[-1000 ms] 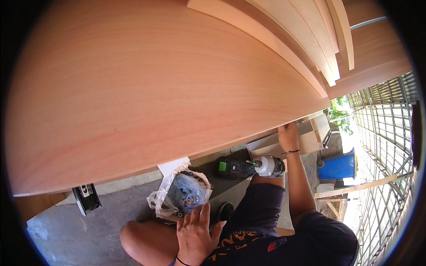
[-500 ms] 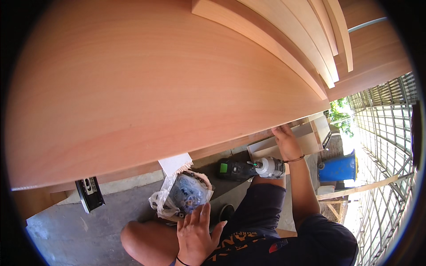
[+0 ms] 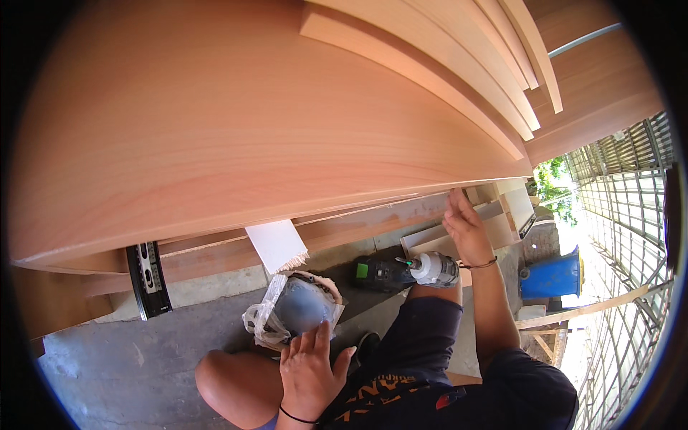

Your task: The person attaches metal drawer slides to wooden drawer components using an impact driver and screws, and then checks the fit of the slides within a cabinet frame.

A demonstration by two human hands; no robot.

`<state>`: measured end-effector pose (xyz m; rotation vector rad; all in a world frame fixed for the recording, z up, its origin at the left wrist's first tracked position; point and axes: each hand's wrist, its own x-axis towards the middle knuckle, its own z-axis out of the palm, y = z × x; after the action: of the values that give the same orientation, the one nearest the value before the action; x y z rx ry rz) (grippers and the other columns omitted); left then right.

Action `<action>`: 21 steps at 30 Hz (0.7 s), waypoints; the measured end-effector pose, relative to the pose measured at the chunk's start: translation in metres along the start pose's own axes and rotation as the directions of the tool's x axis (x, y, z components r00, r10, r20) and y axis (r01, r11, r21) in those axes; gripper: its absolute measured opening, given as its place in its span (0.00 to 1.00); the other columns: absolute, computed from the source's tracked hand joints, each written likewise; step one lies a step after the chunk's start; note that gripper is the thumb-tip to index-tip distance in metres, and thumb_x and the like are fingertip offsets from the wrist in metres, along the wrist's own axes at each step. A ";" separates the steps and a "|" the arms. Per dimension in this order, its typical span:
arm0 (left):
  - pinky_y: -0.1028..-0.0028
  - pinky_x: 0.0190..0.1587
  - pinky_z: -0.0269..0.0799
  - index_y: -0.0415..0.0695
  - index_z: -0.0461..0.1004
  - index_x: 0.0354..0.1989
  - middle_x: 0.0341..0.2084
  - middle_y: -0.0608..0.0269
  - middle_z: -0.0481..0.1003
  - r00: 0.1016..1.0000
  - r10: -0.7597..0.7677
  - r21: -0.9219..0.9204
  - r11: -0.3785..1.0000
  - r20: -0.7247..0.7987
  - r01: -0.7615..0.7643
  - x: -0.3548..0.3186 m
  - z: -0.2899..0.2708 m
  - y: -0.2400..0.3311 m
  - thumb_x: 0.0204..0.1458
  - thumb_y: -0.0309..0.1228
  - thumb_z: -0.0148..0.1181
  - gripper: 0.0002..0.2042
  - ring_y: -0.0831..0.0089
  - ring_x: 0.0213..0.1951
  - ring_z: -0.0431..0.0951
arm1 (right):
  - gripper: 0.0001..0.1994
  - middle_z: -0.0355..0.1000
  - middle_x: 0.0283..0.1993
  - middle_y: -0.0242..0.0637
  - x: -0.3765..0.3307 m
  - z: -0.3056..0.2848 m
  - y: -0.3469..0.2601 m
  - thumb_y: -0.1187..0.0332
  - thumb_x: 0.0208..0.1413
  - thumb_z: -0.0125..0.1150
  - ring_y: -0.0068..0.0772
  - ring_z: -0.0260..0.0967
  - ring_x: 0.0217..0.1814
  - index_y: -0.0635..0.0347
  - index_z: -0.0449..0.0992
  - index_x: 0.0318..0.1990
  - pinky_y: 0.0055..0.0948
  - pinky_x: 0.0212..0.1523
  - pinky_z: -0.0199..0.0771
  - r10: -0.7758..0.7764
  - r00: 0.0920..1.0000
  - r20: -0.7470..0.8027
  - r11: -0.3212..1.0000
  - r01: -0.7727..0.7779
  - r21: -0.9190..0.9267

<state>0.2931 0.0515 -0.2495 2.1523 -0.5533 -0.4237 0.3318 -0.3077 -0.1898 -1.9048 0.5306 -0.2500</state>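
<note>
My left hand [image 3: 310, 374] is open, fingers stretched toward a clear plastic bag [image 3: 304, 304] set in a round container by my knee. Its fingertips overlap the bag's near edge; I cannot tell if they touch. My right hand [image 3: 464, 228] is also open, with fingers extended up at the front edge of a large wood-grain panel [image 3: 272, 143]. That hand appears to hold nothing. Below its wrist is a cordless drill [image 3: 433, 270] with a pale chuck and a bit pointing left. A black metal drawer slide [image 3: 149, 281] shows at the left under the panel.
Several curved-looking wooden strips [image 3: 423, 75] lie on the panel. A white board piece [image 3: 276, 246] with a ragged end juts out beneath it. Light boards [image 3: 494, 228] stand beyond my right hand, with a blue bucket [image 3: 550, 275] farther right. Concrete floor [image 3: 136, 373] lies left.
The panel's front edge sits higher, showing more of the gap beneath it and of the drawer slide. My right hand's fingers, partly hidden before, now show fully. My left hand shifted slightly left.
</note>
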 end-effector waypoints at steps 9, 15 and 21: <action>0.58 0.46 0.68 0.39 0.70 0.49 0.42 0.53 0.74 0.995 0.008 0.124 0.992 -0.095 0.004 0.008 0.025 -0.009 0.47 0.39 0.61 0.23 0.53 0.44 0.73 | 0.34 0.47 0.72 0.42 -0.004 -0.018 0.003 0.71 0.61 0.50 0.36 0.43 0.74 0.58 0.41 0.70 0.28 0.65 0.50 -0.101 0.989 0.109 0.992 0.109 -0.069; 0.57 0.47 0.68 0.40 0.72 0.46 0.41 0.52 0.74 0.996 -0.001 0.280 0.960 -0.094 0.027 0.019 0.050 -0.015 0.49 0.35 0.58 0.17 0.52 0.45 0.72 | 0.25 0.59 0.64 0.54 -0.007 -0.027 0.021 0.69 0.57 0.54 0.54 0.55 0.66 0.63 0.61 0.62 0.38 0.63 0.60 -0.524 0.828 0.199 0.561 0.511 -0.651; 0.58 0.46 0.70 0.41 0.75 0.41 0.37 0.49 0.75 0.985 0.007 0.273 0.961 -0.171 0.041 0.029 0.069 -0.063 0.48 0.26 0.52 0.12 0.49 0.42 0.74 | 0.18 0.64 0.60 0.50 -0.011 -0.035 0.036 0.73 0.58 0.51 0.50 0.59 0.64 0.62 0.67 0.57 0.37 0.61 0.62 -0.461 0.878 0.132 0.821 0.478 -0.312</action>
<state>0.2990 0.0252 -0.3438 2.4339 -0.5215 -0.1741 0.2987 -0.3429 -0.2088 -2.3587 0.0511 -0.4524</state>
